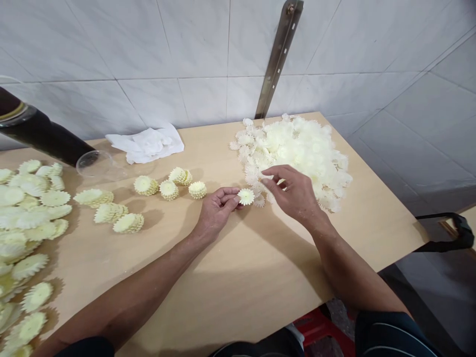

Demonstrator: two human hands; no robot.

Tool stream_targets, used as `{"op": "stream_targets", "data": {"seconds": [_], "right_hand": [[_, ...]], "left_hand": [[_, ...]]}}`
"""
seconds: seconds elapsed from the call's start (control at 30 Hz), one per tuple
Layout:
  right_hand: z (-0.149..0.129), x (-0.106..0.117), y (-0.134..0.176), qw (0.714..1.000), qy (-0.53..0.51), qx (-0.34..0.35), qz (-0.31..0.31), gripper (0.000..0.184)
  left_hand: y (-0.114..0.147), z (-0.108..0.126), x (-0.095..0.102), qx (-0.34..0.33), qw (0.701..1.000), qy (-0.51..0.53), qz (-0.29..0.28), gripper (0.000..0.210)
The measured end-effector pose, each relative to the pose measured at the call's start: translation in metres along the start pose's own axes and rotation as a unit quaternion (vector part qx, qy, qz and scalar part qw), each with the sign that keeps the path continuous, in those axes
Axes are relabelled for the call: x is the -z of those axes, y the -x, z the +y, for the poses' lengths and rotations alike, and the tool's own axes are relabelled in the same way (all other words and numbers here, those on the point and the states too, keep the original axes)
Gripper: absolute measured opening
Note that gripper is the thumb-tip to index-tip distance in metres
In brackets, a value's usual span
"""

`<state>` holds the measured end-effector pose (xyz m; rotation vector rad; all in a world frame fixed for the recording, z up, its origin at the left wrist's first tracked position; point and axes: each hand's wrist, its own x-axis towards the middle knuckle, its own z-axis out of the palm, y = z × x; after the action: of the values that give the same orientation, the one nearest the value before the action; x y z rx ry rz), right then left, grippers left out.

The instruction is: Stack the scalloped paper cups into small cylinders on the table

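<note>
Left grip [217, 210] on pale-yellow, jagged-rimmed disc [246, 197]

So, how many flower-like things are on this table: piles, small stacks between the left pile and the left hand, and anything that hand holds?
Left-edge pile: 1
Loose pale pile: 1
Small stacks: 7
Flower shape in left hand: 1
Total: 10

Moderately bright, soft light; diffuse shadows cross beige rectangular wood-look tabletop [223, 292]; translucent white scalloped-disc pile [297, 148] looks washed out; edges stretch.
</note>
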<state>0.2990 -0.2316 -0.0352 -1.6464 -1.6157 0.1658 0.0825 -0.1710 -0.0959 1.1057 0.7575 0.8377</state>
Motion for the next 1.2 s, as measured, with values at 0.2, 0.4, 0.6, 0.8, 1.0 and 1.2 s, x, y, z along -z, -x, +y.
{"op": "stream_targets", "data": {"seconds": [0.2, 0.4, 0.6, 0.8, 1.0, 1.2], "right_hand": [[-0.006, -0.021, 0.010, 0.992, -0.023, -0.028, -0.120, 0.038], [-0.007, -0.023, 0.010, 0.986, -0.030, -0.073, -0.144, 0.028], [-0.013, -0.021, 0.008, 0.982, -0.042, -0.088, -0.163, 0.023], [-0.012, -0.021, 0.006, 0.977, -0.047, -0.105, -0.180, 0.021], [-0.015, -0.022, 0.007, 0.982, -0.051, -0.080, -0.162, 0.026], [-0.015, -0.023, 0.010, 0.987, -0.036, -0.050, -0.146, 0.034]], "left_hand": [[0.004, -0.001, -0.002, -0.023, 0.999, -0.032, -0.004, 0.046], [0.006, 0.001, -0.004, -0.027, 0.999, -0.043, -0.007, 0.045], [0.008, 0.005, -0.004, -0.036, 0.996, -0.076, -0.004, 0.043], [0.007, 0.008, -0.003, -0.038, 0.995, -0.087, 0.005, 0.046], [0.005, 0.007, -0.001, -0.036, 0.996, -0.080, 0.003, 0.047], [0.007, 0.011, -0.003, -0.033, 0.997, -0.055, -0.031, 0.047]]}}
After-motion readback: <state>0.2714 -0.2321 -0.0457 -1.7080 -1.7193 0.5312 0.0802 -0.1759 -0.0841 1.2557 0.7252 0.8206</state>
